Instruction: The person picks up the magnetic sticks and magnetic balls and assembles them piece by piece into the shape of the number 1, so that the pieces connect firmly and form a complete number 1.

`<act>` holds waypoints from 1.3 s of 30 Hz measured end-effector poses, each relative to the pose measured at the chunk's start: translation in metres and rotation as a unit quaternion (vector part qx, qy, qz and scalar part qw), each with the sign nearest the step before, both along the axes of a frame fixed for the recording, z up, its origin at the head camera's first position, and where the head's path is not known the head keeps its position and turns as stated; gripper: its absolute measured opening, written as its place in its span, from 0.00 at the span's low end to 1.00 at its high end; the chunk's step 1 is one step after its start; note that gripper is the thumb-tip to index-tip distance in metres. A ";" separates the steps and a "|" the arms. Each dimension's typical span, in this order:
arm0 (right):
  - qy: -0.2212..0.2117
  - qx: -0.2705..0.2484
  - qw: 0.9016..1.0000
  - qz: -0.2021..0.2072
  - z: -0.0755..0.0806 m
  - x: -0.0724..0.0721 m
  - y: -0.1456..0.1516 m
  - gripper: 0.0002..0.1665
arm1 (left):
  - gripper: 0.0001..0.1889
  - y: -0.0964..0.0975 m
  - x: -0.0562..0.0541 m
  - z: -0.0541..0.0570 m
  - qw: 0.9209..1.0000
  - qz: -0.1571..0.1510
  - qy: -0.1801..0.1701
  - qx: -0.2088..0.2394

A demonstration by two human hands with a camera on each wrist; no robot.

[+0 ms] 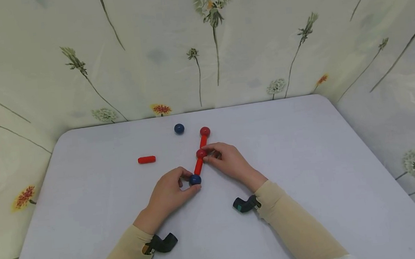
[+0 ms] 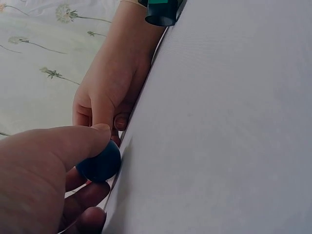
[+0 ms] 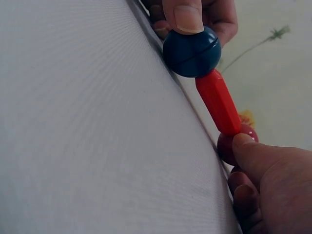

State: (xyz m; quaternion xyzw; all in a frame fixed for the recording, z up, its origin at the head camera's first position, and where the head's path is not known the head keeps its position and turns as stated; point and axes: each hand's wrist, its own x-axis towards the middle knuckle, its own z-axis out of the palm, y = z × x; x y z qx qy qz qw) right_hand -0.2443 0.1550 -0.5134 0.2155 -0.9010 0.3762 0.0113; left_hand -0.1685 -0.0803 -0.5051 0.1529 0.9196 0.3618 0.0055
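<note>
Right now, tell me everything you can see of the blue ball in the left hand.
The blue ball is dark, glossy and round, with a thin dark line across its surface in the right wrist view; it looks like plastic or painted wood. It joins the near end of a red rod. The left hand pinches it between thumb and fingers. Whether it rests on the white tabletop is unclear.

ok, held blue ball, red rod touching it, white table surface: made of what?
Blue ball: probably hard plastic; glossy, with a seam-like line. Painted wood or metal possible.
Red rod: likely moulded plastic; smooth, faceted, soft sheen.
White table surface: looks like woven cloth; matte, fine ribbed texture.
</note>
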 end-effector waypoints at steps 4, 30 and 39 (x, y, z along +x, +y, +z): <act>0.000 -0.001 1.000 0.002 0.001 0.000 0.000 0.21 | 0.19 0.000 -0.001 0.000 1.000 -0.001 -0.002 -0.005; -0.010 0.004 1.000 -0.003 0.001 0.000 -0.001 0.22 | 0.19 -0.099 -0.044 0.023 0.995 0.094 0.018 -0.014; -0.010 -0.001 1.000 -0.004 0.000 -0.001 0.000 0.21 | 0.23 -0.110 -0.053 0.019 0.995 0.081 0.008 -0.050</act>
